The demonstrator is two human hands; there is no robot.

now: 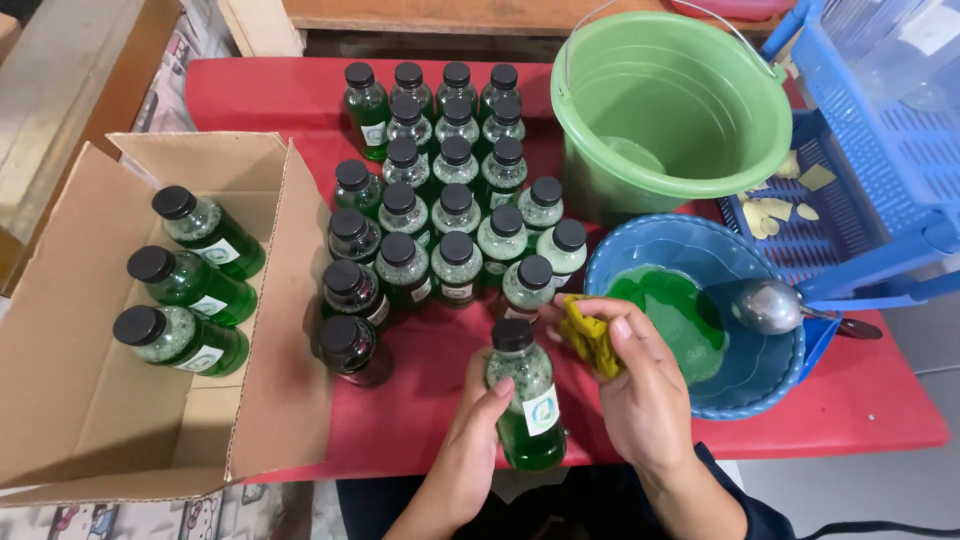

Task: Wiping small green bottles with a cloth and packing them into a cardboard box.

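My left hand [468,440] grips a small clear bottle [527,400] of green liquid with a black cap, held upright just above the red table's front edge. My right hand [640,385] holds a yellow cloth [590,335] beside the bottle's cap, touching its upper part. Behind the hands, several more capped green bottles [440,210] stand in a cluster on the red table [850,400]. At left, three of the same bottles [185,285] lie on their sides in an open cardboard box [120,420].
A blue bowl [745,385] of green liquid sits right of my hands, with a metal ladle [775,305] resting on its rim. Behind it stands a green bucket [670,105]. A blue plastic basket [870,170] fills the right back corner.
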